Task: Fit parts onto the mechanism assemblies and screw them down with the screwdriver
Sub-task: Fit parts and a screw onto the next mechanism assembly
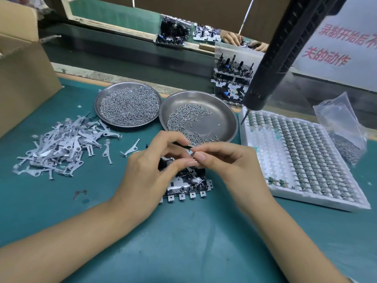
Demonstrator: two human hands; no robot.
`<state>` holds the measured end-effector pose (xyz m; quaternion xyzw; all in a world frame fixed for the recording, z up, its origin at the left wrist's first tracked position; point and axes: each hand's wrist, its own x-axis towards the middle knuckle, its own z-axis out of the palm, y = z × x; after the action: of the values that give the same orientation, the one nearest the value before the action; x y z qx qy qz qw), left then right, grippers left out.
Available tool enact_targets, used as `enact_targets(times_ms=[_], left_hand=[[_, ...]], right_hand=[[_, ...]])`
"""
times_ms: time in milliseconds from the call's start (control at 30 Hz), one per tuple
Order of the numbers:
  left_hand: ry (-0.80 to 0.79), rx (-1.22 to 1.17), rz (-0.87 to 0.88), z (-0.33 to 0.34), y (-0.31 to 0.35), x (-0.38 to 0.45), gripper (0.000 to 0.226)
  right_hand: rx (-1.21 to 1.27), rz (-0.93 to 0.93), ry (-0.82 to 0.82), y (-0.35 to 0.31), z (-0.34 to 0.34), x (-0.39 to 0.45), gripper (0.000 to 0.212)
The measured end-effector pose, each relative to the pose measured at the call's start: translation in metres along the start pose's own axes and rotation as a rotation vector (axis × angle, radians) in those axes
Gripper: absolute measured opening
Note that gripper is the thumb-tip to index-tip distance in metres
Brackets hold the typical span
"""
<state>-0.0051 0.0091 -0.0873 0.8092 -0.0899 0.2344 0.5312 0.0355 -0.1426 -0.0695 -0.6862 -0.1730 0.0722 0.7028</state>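
Table (183, 231): green surface, carries everything listed.
Cardboard box (22, 64): far left, open flap, standing on the table edge.
Screwdriver (273, 58): black ribbed body hanging at a slant from the upper right, tip pointing down over the near corner of the white tray; no hand on it.
White tray (302, 158): right of the hands, rows of small parts in pockets, the near-left pockets bare.
Pile of flat grey metal levers (61, 146): left of the hands, loose and overlapping, a few strays lying apart toward the centre.
Two round steel dishes: left dish (127, 104) heaped with screws; right dish (199, 115) thinly scattered with screws, its rim just behind the fingers.
Plastic bag (342, 127): far right, screws inside.
Stack of finished assemblies (232, 80): behind the right dish.
Mechanism assembly (189, 184): metal frame with square tabs along its near edge, lying on the table under both hands, upper part hidden by them.
Left hand (155, 166) and right hand (228, 164): fingers curled, fingertips meeting, together pinching a small metal part (190, 151) just above the assembly.
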Motion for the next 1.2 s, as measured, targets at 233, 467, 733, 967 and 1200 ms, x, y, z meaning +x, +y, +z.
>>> enact_targets(times_ms=[233,467,733,967,1200], left_hand=[[-0.004,0.005,0.02,0.0,-0.002,-0.001,0.028],[-0.012,-0.038,0.008,-0.001,-0.004,-0.001,0.028],[-0.035,-0.04,0.054,0.0,-0.005,0.0,0.025],[0.035,-0.038,0.073,-0.001,-0.007,0.002,0.014],[0.044,-0.063,0.009,0.0,-0.007,0.0,0.012]], right_hand=[[-0.025,-0.011,-0.005,0.0,0.0,0.0,0.02],[-0.061,-0.066,-0.033,0.0,-0.003,0.0,0.025],[-0.169,-0.055,-0.147,-0.006,-0.012,0.0,0.013],[-0.357,0.094,-0.12,-0.035,-0.053,0.006,0.03],[-0.982,-0.019,0.256,-0.024,-0.092,0.048,0.026]])
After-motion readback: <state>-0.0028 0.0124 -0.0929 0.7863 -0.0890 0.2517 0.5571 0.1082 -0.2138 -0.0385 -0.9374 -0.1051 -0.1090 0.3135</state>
